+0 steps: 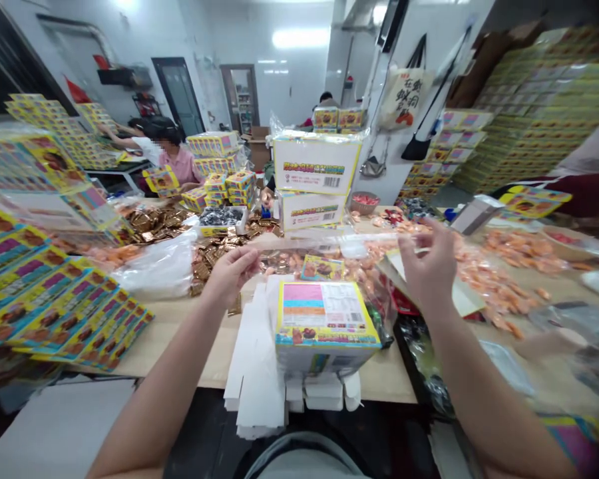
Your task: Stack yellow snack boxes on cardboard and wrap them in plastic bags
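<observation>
A clear strip that looks like packing tape (329, 243) is stretched level between my hands. My left hand (235, 269) pinches its left end between thumb and fingers. At the other end my right hand (430, 263), blurred by motion, has its fingers curled around the strip. Below and between them a yellow-edged printed carton (325, 307) sits closed near the table's front edge. Flattened white cartons (259, 359) lie under it and to its left. Just beyond it is a small yellow box (322, 267) among clear bags.
Two white cartons (312, 163) stand stacked ahead. Gold-wrapped pieces (214, 259) lie left, orange-wrapped pieces (494, 286) right. Stacked yellow boxes (54, 286) rise at my left. An open carton (459, 293) is beside my right hand. A person in pink (180, 163) works across the table.
</observation>
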Demonstrator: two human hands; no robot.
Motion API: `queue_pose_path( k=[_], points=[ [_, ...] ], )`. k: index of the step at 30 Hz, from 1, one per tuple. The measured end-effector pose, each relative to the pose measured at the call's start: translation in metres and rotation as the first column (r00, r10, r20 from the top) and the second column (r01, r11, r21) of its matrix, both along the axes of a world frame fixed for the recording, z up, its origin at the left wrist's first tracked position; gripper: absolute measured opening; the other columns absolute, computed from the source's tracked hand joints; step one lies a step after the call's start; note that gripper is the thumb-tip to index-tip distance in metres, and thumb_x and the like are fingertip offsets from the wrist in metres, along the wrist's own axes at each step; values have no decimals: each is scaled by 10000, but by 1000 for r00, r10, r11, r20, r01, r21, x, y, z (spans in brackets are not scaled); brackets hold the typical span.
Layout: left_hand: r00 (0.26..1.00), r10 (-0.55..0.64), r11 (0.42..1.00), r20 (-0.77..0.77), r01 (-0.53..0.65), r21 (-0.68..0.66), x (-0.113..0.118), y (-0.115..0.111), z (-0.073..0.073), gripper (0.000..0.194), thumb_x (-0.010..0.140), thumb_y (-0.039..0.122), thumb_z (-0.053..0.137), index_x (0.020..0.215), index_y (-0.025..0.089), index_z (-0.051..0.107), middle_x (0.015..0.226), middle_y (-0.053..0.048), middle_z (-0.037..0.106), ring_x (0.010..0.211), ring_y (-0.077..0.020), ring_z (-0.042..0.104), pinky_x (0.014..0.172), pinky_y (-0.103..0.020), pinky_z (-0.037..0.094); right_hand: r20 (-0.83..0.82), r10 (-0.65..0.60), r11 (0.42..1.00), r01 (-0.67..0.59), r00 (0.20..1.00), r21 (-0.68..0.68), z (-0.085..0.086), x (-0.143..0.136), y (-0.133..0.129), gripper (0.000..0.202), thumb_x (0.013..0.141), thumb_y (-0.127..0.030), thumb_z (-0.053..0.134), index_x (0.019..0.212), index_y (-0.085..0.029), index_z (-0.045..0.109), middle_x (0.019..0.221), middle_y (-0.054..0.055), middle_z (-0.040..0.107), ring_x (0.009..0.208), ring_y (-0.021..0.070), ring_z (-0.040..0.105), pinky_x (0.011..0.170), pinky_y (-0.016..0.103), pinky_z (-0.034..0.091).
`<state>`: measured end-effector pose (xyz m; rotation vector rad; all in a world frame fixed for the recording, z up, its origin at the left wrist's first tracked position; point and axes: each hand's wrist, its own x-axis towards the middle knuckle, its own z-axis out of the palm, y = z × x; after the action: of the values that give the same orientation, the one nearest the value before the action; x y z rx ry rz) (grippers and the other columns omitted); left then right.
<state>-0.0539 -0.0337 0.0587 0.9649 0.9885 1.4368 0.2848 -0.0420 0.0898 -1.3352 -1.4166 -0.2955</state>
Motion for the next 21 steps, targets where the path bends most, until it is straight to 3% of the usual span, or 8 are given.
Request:
queue_pose_path(
  k=[1, 3, 5, 7, 10, 13, 17, 21],
  points=[
    [997, 18, 1000, 72, -17, -15, 5, -1, -2, 407, 532, 393, 910, 773, 151, 687, 661, 19, 665, 600, -72, 611, 569, -155, 490, 117, -43, 980, 19, 992, 199, -1, -11, -8, 229, 852, -309, 628, 1030, -166, 641, 834, 62, 631, 773, 211, 587, 722, 365, 466],
    [986, 30, 999, 163, -24, -34, 15, -5, 0, 411, 512, 370, 926, 757, 154, 677, 693, 17, 683, 661, -94, 653, 649, -185, 533, 411, 14, 899, -192, 912, 395, -4, -44, -26, 258, 857, -204, 638, 1115, -209, 618, 901, 58, 657, 854, 209, 604, 794, 363, 481],
    [980, 3, 1000, 198, 3, -28, 24, -13, 6, 410, 520, 391, 923, 734, 155, 666, 699, 16, 686, 698, -114, 675, 704, -216, 555, 643, 192, 837, -466, 741, 287, -6, -83, -37, 284, 877, -145, 621, 1148, -228, 617, 900, 37, 682, 871, 188, 617, 810, 328, 502],
    [983, -40, 999, 178, 42, -4, 31, -22, 11, 418, 566, 455, 897, 755, 155, 674, 723, 5, 698, 713, -124, 682, 727, -239, 562, 695, 320, 815, -561, 644, 145, -8, -118, -32, 262, 910, -147, 591, 1165, -198, 628, 934, 50, 701, 895, 184, 622, 834, 319, 517],
    [992, -99, 994, 81, 95, 61, 34, -35, 13, 493, 682, 609, 773, 858, 153, 713, 826, -45, 736, 769, -164, 701, 786, -310, 576, 629, 348, 844, -524, 695, 113, -10, -146, -12, 208, 958, -182, 531, 1118, -149, 660, 926, 81, 709, 877, 189, 631, 828, 326, 525],
    [978, -166, 962, -128, 189, 197, 28, -43, 12, 450, 728, 529, 768, 988, 165, 731, 1011, -85, 745, 904, -215, 707, 869, -361, 567, 556, 363, 855, -505, 748, 121, -8, -149, -3, 175, 972, -207, 519, 1014, -165, 684, 852, 56, 708, 823, 169, 638, 787, 296, 520],
    [879, 32, 921, -475, 158, 355, 21, -44, 11, 191, 795, 301, 734, 954, 198, 757, 953, -51, 754, 859, -184, 704, 806, -292, 558, 586, 353, 866, -491, 730, 90, -2, -147, -8, 186, 945, -181, 517, 816, -188, 650, 792, 39, 686, 766, 162, 620, 709, 276, 480],
    [877, 84, 940, -473, 88, 329, 21, -41, 13, 226, 871, 387, 655, 942, 202, 763, 833, -33, 755, 775, -169, 719, 740, -262, 566, 444, 394, 876, -474, 805, 84, 16, -143, -5, 163, 864, -125, 517, 732, -193, 585, 705, 10, 605, 669, 134, 561, 611, 243, 431]
  ],
)
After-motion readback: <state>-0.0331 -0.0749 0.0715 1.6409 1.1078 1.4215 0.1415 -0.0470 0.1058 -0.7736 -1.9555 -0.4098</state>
